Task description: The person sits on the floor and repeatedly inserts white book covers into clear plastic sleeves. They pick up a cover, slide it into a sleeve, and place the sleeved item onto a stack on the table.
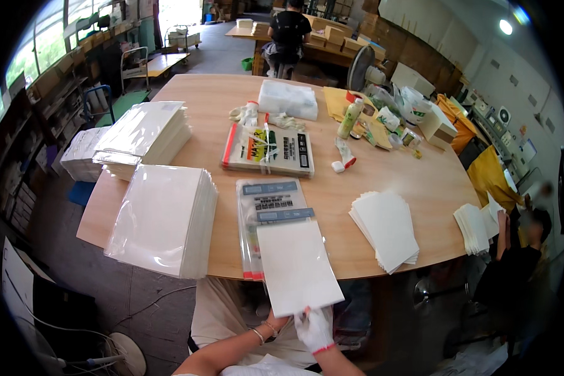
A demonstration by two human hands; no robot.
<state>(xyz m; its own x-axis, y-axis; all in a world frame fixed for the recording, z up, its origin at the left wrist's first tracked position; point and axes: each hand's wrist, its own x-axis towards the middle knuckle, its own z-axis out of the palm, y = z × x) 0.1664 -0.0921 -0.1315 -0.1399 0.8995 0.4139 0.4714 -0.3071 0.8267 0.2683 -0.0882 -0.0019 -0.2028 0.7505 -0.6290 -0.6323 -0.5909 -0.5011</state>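
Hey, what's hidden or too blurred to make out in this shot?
Head view: fingertips of the left hand, hidden beneath the white sheet.
Head view: much of the printed plastic bags, covered by that sheet.
Head view: hands of the seated far worker, blocked by that person's back.
Head view: legs of the right-side co-worker, lost in dark blur.

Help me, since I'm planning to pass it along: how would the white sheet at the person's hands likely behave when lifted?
The white sheet is likely fairly stiff: it looks flat with the left hand and gloved right hand at its near edge, though plastic bags may support its far end. Its thin-looking edge suggests it's probably light for its size.
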